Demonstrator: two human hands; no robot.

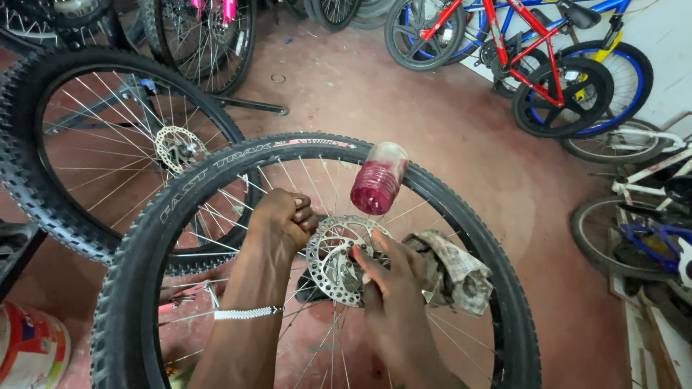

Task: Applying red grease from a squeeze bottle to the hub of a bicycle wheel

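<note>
— Steel disc (336,261), drilled all over, sits at the middle of the bicycle wheel (216,169) standing upright on the red floor (447,137). What are the hands doing to it?

— Left hand (285,220) is clenched into a fist around the spokes (216,216) just left of the disc, probably to keep the wheel from turning or tipping. Right hand (393,288) has its thumb pressed on the disc's right edge and is grasping a crumpled checked rag (454,274), bunched at the back of the palm.

— And the bottle?

— Small clear plastic bottle (378,180) with dark red liquid, tilted neck-down just above the disc. I cannot tell what props it; it looks lodged among the spokes near the upper rim, perhaps so both hands stay free.

— Anything on the wrist?

— Pale beaded bracelet (247,313) on the left forearm.

— What's around?

— Second knobby-tyred wheel (108,144) with its own disc stands behind, at the left. Red-and-blue bicycle (519,50) is parked toward the far right corner of the floor, more bikes along the right edge. Red-and-white bucket (29,346) sits at the near left corner.
</note>
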